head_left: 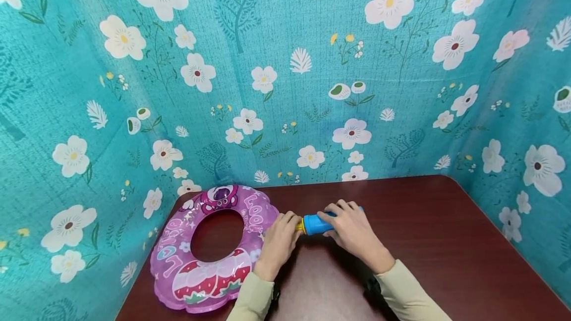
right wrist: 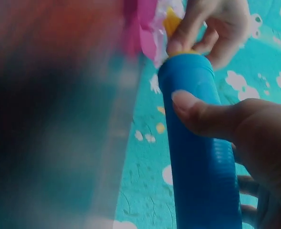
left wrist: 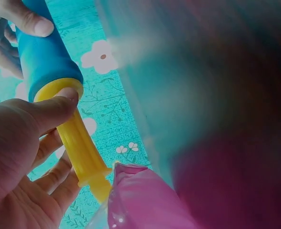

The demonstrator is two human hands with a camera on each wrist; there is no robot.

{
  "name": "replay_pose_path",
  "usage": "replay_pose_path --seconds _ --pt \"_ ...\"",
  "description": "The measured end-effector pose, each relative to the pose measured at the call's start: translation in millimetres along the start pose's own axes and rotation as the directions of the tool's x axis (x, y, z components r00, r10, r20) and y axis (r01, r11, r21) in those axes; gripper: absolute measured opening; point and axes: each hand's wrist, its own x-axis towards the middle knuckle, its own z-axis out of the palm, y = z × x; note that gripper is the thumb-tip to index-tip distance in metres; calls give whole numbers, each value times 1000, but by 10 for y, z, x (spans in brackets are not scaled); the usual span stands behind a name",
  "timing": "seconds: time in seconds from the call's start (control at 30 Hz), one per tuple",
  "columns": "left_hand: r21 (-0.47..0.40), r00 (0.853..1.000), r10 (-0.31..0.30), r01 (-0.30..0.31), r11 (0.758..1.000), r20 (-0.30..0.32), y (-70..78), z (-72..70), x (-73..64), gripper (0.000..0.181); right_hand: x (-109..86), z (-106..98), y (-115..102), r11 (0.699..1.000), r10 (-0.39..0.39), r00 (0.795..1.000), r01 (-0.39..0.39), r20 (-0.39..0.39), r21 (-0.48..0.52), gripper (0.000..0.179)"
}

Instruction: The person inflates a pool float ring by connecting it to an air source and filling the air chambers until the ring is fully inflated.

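Note:
A pink-purple inflatable swim ring lies on the left of the table, plump and printed with a bear and strawberries. Just right of it is a blue hand pump with a yellow nozzle. My left hand pinches the nozzle near its base, thumb against the yellow collar. Around the blue barrel, my right hand holds with the thumb on top. In the left wrist view the nozzle's tip meets the pink plastic of the ring; whether it sits inside a valve I cannot tell.
The dark red-brown table extends to the right of the hands and has rounded far corners. A turquoise flowered curtain hangs around its back and sides.

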Motion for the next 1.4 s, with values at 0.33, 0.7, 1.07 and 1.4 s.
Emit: replay_pose_path --seconds 0.33,0.7,1.07,1.4 --pt "-9 999 -43 43 999 10 19 -7 18 25 -37 -193 234 993 98 993 -102 61 55 54" --pt "86 997 -80 78 993 22 73 10 7 26 -97 -323 419 992 108 989 -113 103 49 53" --pt "85 997 -71 68 994 32 70 34 -11 27 -56 -37 29 998 57 998 -58 38 24 52" --pt "78 998 -56 55 995 6 10 17 2 25 -144 -382 467 975 140 971 -169 191 142 51"
